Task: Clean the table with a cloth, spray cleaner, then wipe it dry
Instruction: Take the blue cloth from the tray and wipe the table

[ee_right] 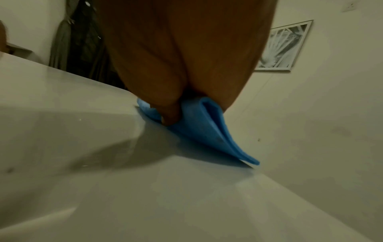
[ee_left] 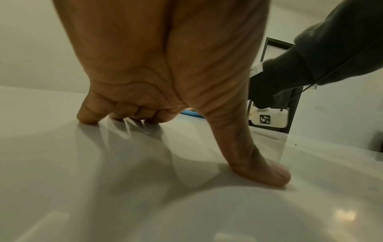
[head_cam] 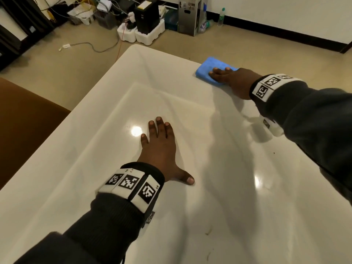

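Head view, itemised.

Bench (head_cam: 228,168): white, glossy, carries both hands and one cloth; faint streaks and ceiling-light glare on its surface.

Left hand (head_cam: 162,147): flat on the middle of the bench, palm down, fingers straight and spread, thumb out to the right. Grip released, holding nothing. Left wrist view confirms: fingertips (ee_left: 87,116) and thumb tip touch the bench (ee_left: 124,196), palm raised a little.

Right hand (head_cam: 231,80): far right of the bench, at its right edge, laid on the cloth. Fingers extended, pressing down; grip released, not clenched. In the right wrist view a finger (ee_right: 170,114) bears on the cloth's upper face; whether any finger curls under the fold cannot be told.

Cloth (head_cam: 211,69): blue, folded, lying on the bench near its far right corner, under the right hand's fingers. Right wrist view shows the cloth (ee_right: 207,129) doubled over, one pointed corner reaching the bench (ee_right: 145,196) edge.

Wristbands (head_cam: 129,185): white, with black square markers, one on each wrist over dark sleeves.

Floor (head_cam: 66,73), beyond the bench: tan tiles; white foam trays (head_cam: 141,34) holding a black box, loose cables, a tall carton (head_cam: 190,16), a spray bottle (head_cam: 202,20) just beside the carton, a green-capped bottle (head_cam: 221,16) against the wall.

Brown surface (head_cam: 24,121): left of the bench, partly in view.
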